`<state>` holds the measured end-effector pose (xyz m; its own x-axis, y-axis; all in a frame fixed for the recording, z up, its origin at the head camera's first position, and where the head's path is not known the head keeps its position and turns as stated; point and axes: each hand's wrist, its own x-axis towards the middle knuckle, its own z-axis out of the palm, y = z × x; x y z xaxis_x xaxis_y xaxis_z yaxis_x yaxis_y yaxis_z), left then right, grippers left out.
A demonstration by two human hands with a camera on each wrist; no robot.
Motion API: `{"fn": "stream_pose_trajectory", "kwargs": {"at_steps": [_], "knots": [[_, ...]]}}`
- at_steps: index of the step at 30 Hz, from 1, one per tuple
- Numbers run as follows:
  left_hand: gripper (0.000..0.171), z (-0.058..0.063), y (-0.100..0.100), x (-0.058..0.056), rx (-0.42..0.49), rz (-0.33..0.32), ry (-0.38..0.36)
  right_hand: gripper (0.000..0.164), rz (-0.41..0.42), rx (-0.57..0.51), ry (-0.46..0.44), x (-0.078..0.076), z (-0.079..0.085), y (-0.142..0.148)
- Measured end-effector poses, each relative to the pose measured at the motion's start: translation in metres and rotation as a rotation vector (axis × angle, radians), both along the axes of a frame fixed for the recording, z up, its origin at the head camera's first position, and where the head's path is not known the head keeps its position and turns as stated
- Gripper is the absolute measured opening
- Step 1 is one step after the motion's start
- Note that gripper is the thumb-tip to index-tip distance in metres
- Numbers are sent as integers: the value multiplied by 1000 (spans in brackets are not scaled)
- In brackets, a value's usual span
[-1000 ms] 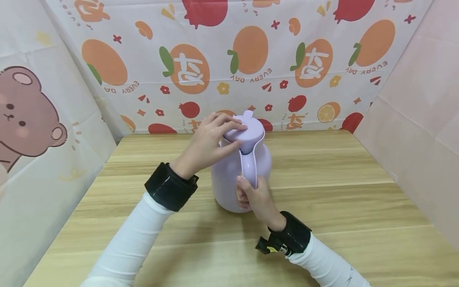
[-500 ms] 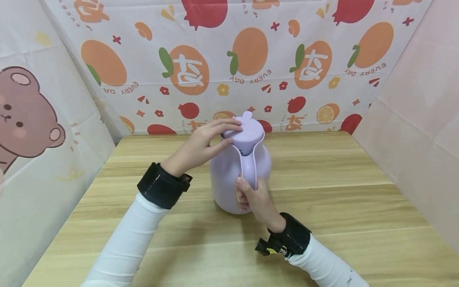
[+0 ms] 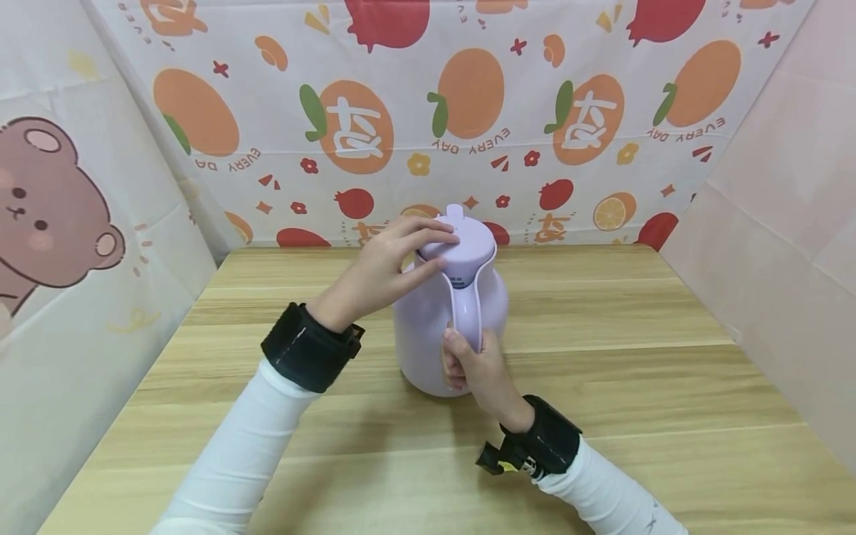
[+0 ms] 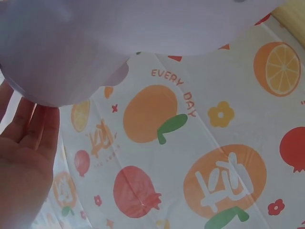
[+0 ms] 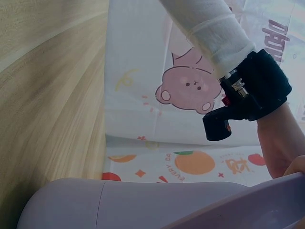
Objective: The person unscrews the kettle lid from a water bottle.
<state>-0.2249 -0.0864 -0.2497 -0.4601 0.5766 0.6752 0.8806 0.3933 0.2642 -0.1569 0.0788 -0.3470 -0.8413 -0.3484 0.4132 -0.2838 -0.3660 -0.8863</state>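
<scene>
A lavender thermos jug (image 3: 421, 327) stands upright on the table, its handle (image 3: 467, 306) turned toward the person. On its top sits a round lid (image 3: 473, 236) with a small tab at the far side; dark marks show under the near edge. My left hand (image 3: 377, 269) holds the lid from the left, thumb at the near side and fingers across the top. In the left wrist view, its fingers (image 4: 46, 126) reach the rim of a lavender part. Lower down, my right hand (image 3: 480, 368) grips the handle. The right wrist view shows the jug's body (image 5: 138, 202) along the bottom.
The jug rests on a light wood-grain table (image 3: 622, 386). Behind the table hangs a fruit-print cloth (image 3: 414, 96); a bear-print cloth (image 3: 60, 200) borders the left side and a pale cloth (image 3: 789, 186) the right. Both wrists wear black bands.
My left hand shifts left across the lid, then back right. In the last half second the lid's tab swings left, so the lid turns counterclockwise. The jug and right hand stay put.
</scene>
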Motion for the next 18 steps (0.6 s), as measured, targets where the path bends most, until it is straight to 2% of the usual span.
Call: {"fn": "stream_pose_trajectory", "kwargs": {"at_steps": [6, 10, 18], "knots": [[31, -1, -6, -2, 15, -52, -31, 36, 7, -1, 0, 1, 0, 0], [30, -3, -8, -3, 8, -48, -49, 37, 7, 5, 5, 2, 0, 0], [30, -3, -6, -3, 18, -40, -29, 37, 8, 5, 7, 1, 0, 1]]}}
